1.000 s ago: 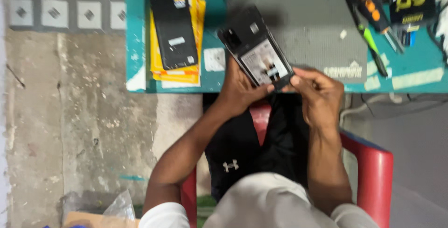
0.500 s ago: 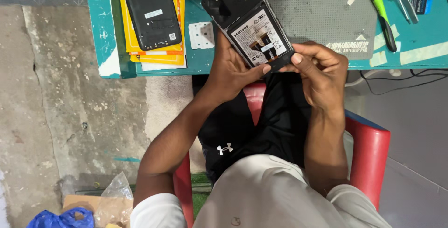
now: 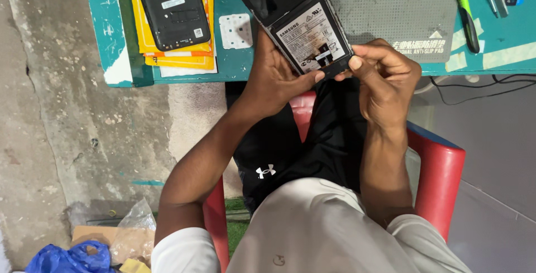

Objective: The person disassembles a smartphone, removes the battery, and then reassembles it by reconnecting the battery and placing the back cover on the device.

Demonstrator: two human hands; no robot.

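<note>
An opened black phone [image 3: 301,22] with its back cover off and its white-labelled battery showing is held over the edge of the teal workbench [image 3: 234,66]. My left hand [image 3: 276,77] cradles it from below, thumb on its lower edge. My right hand [image 3: 385,77] pinches the phone's lower right corner with fingers curled. The phone tilts, camera end away from me. I sit on a red plastic chair [image 3: 441,167].
A black back cover [image 3: 170,8] lies on yellow packets [image 3: 178,55] at the bench's left. A grey mat [image 3: 391,10], a small white square part [image 3: 235,30], a green-handled screwdriver [image 3: 463,8] and other tools sit on the bench. Bags [image 3: 72,256] lie on the concrete floor.
The view has tilted down and closer; the bench has slid toward the top of the frame. Both hands keep the phone, which has risen slightly toward the bench edge.
</note>
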